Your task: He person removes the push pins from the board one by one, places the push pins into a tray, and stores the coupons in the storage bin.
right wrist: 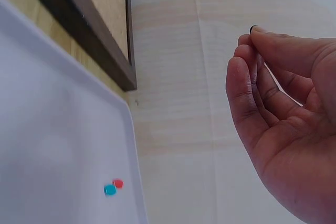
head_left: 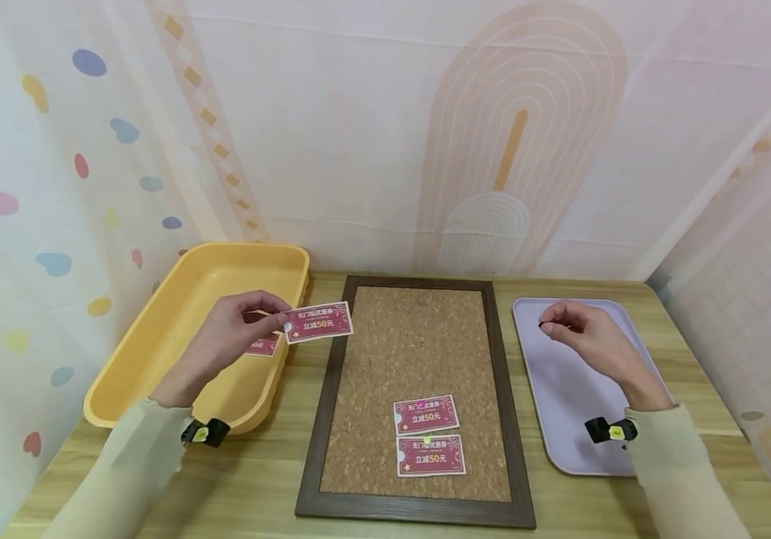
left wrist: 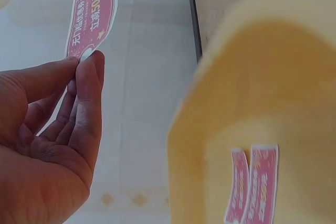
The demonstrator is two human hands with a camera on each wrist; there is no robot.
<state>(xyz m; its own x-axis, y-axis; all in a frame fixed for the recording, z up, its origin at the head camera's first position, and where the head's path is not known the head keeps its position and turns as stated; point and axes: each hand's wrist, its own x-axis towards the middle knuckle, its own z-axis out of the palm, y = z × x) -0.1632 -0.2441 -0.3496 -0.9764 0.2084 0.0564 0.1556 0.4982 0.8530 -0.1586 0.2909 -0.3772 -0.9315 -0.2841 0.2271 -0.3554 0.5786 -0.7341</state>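
Note:
My left hand point(head_left: 227, 333) pinches a red paper coupon point(head_left: 320, 322) by its left end, between the yellow bin and the corkboard point(head_left: 419, 344). Over the lilac tray, my right hand point(head_left: 590, 337) holds a tiny black pushpin point(right wrist: 253, 28) between thumb and fingertips, which hide most of it. Two matching coupons, an upper one point(head_left: 436, 419) and a lower one point(head_left: 426, 466), lie one above the other near the board's bottom. A magenta pushpin point(head_left: 420, 405) is on the upper coupon, and a yellow-green pushpin point(head_left: 427, 440) sits at the lower one's top edge.
The yellow bin point(head_left: 301, 273) at left contains more coupons point(left wrist: 262, 182). At right, the lilac tray point(head_left: 561, 404) has a teal pushpin point(right wrist: 109, 189) and a red pushpin point(right wrist: 118, 183) on it. A dark wooden frame point(head_left: 419, 509) edges the corkboard. A patterned curtain point(head_left: 345, 150) hangs behind the table.

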